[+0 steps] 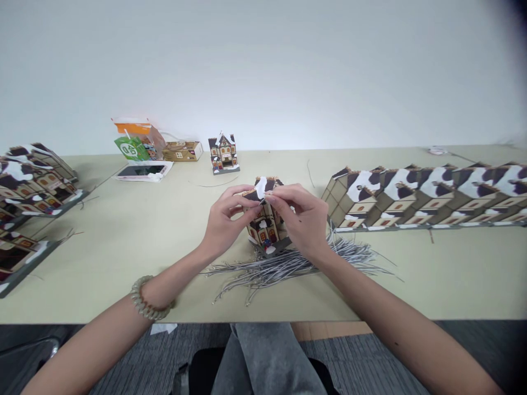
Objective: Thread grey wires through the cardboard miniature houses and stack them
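Note:
A small model house [267, 225] with a dark, snow-painted roof stands tilted in front of me, on or just above a loose bundle of silver cords [284, 267]. My left hand [226, 219] is closed on the left side of its roof, thumb in front and fingers behind. At the roof's front edge my right hand [302, 216] pinches with thumb and forefinger. A thin pale bit shows at those fingertips, too small to name for sure. Part of the house's right side is hidden behind the right hand.
A row of similar houses [411, 197] runs along the right. More houses [37, 181] stand at the left edge. Toward the wall are a single house front [224, 153], a brown box [183, 151], an orange-topped bag [144, 137] and a phone [142, 171].

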The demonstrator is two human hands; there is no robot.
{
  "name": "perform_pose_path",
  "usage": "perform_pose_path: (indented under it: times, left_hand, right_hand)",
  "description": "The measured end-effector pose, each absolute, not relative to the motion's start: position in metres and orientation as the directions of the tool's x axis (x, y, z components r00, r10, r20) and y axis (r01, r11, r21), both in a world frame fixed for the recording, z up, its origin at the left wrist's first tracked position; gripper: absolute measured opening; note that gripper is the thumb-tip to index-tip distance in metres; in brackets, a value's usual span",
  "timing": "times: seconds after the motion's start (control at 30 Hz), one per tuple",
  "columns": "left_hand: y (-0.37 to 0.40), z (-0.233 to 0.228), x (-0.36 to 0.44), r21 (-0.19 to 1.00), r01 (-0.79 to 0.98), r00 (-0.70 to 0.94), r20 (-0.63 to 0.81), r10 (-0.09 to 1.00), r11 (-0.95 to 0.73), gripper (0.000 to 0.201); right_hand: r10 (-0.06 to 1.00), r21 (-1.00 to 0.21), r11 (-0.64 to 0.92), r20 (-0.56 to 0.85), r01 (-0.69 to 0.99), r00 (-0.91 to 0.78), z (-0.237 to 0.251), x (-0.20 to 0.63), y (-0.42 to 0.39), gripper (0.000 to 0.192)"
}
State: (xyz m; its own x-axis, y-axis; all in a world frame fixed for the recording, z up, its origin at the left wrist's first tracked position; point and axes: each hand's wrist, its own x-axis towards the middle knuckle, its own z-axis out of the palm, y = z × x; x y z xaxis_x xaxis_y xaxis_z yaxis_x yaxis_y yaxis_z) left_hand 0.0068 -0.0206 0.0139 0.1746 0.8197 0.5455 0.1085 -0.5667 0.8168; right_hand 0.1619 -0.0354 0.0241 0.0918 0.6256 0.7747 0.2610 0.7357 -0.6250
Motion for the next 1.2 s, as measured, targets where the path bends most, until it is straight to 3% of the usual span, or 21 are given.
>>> perform_pose_path:
  times: [1.2]
  left_hand:
    - [-0.0197,0.014,0.0064,0.814,0.12,0.175,0.546,0.819,-0.568,0.004]
  right_hand:
    - [0.628,-0.616,0.748,0.777,0.248,0.04,0.0261,0.1645,-0.036,0.01]
